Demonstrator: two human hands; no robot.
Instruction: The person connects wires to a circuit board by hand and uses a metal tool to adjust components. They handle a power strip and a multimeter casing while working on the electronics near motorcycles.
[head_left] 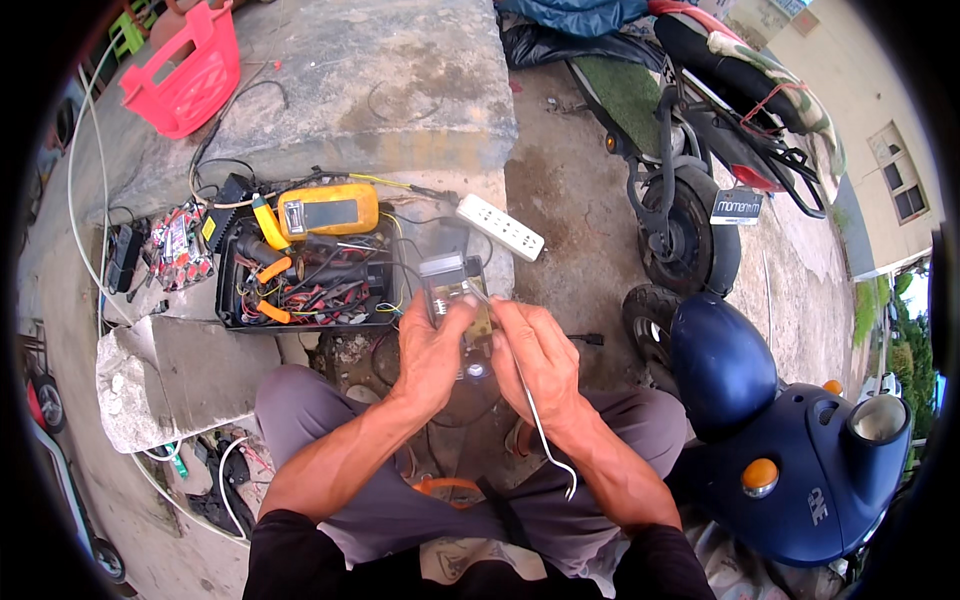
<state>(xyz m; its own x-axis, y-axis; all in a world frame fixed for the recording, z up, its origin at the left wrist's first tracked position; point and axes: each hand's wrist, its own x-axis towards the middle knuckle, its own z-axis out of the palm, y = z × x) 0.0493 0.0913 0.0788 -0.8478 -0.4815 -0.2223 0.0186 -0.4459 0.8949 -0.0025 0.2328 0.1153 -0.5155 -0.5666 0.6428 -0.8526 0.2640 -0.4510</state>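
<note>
Concrete ledge [430, 90] beyond close handwork

Across the right side stands a dark blue scooter [800, 490] with orange indicators. Beyond it is a second scooter [690, 150] with a green footboard. Grey trousers [350, 490] cover two bent, spread knees. On the left, an open black toolbox [228, 300] is crammed with cables and orange-handled tools; farther back, a pink-red basket [190, 85] sits on the concrete.

Ahead of the knees, the left hand [432, 350] and right hand [540, 355] come close together. A yellow meter [330, 212] lies across the toolbox's far edge, and a white power strip [500, 227] lies to its right, beyond the hands.

Between the hands is a small clear-cased unit [441, 268], gripped by the left with its thumb over the front. Pinched in the right is a thin metal rod [535, 405], one end at the unit, its hooked end pointing back toward the lap.
</note>
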